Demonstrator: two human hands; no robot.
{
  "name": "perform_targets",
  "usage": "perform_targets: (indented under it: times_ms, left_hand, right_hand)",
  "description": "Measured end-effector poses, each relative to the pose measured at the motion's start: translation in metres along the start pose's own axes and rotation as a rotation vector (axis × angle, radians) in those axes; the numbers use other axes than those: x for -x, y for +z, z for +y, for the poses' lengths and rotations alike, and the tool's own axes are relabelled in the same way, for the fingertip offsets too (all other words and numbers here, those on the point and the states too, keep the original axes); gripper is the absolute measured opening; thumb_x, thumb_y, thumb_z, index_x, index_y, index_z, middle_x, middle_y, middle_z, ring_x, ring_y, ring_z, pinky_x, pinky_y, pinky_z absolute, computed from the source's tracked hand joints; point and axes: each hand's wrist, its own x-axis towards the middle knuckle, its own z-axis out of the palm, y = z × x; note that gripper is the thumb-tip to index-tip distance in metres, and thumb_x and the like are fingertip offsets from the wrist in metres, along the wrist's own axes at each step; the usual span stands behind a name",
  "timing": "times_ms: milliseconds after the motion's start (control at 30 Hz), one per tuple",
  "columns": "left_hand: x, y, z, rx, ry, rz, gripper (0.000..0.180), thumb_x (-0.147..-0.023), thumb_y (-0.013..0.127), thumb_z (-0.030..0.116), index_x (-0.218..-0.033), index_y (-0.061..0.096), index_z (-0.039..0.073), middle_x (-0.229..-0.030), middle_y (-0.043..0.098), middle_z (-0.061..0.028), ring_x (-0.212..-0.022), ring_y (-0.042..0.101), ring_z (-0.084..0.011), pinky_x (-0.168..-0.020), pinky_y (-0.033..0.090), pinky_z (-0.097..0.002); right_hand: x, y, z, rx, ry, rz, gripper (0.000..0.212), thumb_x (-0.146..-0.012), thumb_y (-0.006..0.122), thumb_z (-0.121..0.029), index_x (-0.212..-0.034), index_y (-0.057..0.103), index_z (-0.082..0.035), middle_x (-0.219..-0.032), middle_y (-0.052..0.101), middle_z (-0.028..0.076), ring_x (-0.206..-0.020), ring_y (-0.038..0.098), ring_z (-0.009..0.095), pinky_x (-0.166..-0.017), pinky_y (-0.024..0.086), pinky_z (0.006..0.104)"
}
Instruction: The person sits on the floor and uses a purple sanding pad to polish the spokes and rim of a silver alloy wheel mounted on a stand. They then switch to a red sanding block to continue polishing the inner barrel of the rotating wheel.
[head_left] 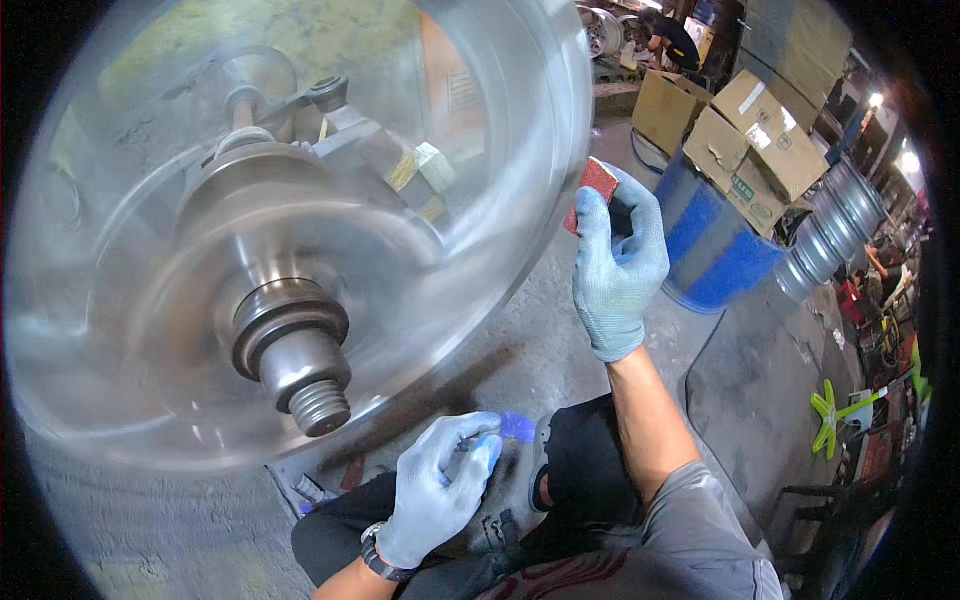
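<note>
A large metal wheel rim [545,130], blurred by spinning, fills the upper left. At its middle a steel shaft [290,345] with a threaded end points toward me. Up beside the rim's right edge, my gloved right hand [622,265] grips a piece of red sandpaper [592,192] between thumb and fingers. The sandpaper lies close against the edge; whether it touches cannot be made out. Low down, over my lap, my gloved left hand [440,490] has loosely bent fingers, with a gap between thumb and forefinger. Just past its fingertips shows a purple patch [517,427].
A blue drum [705,245] with cardboard boxes [755,150] on top stands at the right, beside silvery wheel rims [835,225]. Farther right is a bright green star-shaped base [826,418]. Another person [672,40] bends over at the back.
</note>
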Motion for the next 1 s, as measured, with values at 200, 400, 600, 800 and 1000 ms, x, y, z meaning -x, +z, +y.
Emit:
perform_targets:
  times_ms: [200,400,600,800,1000]
  left_hand:
    - [-0.004,0.000,-0.004,-0.003,-0.029,-0.006,0.022,-0.102,0.068,0.006,-0.121,0.074,-0.003,-0.115,0.077,-0.0128,-0.099,0.072,-0.0147,-0.089,0.056,-0.0296]
    - [-0.007,-0.002,0.000,0.006,-0.024,-0.004,0.021,-0.103,0.068,0.007,-0.120,0.074,-0.003,-0.114,0.077,-0.0135,-0.100,0.073,-0.0169,-0.090,0.056,-0.0306]
    - [-0.008,0.000,-0.002,-0.005,0.004,-0.006,0.021,-0.102,0.069,0.009,-0.119,0.074,-0.003,-0.113,0.077,-0.0149,-0.100,0.074,-0.0197,-0.090,0.057,-0.0321]
    - [-0.008,-0.001,0.000,-0.004,-0.001,-0.009,0.022,-0.102,0.069,0.009,-0.119,0.074,-0.003,-0.113,0.077,-0.0155,-0.099,0.073,-0.0193,-0.089,0.056,-0.0318]
    - [-0.008,-0.002,0.000,0.005,0.010,-0.002,0.021,-0.102,0.069,0.010,-0.118,0.075,-0.003,-0.112,0.077,-0.0160,-0.098,0.073,-0.0196,-0.088,0.056,-0.0317]
  right_hand:
    - [-0.003,0.003,0.004,0.043,-0.029,0.001,0.026,-0.101,0.076,-0.007,-0.126,0.072,-0.001,-0.111,0.072,0.007,-0.094,0.068,0.012,-0.084,0.056,0.0278]
    - [-0.004,0.006,0.010,0.085,-0.107,0.020,0.026,-0.106,0.074,-0.014,-0.128,0.072,0.000,-0.105,0.076,0.006,-0.092,0.069,0.009,-0.083,0.057,0.0270]
    - [-0.003,0.005,0.016,0.109,-0.134,0.027,0.027,-0.106,0.074,-0.014,-0.128,0.072,0.000,-0.107,0.076,0.007,-0.094,0.070,0.010,-0.086,0.057,0.0275]
    - [-0.002,0.006,0.012,0.128,-0.101,0.012,0.027,-0.106,0.075,-0.014,-0.128,0.072,0.000,-0.108,0.077,0.008,-0.095,0.070,0.011,-0.085,0.058,0.0282]
    - [-0.002,0.009,0.009,0.086,-0.057,0.042,0.024,-0.100,0.077,-0.007,-0.123,0.074,-0.001,-0.108,0.073,0.008,-0.092,0.069,0.014,-0.085,0.056,0.0300]
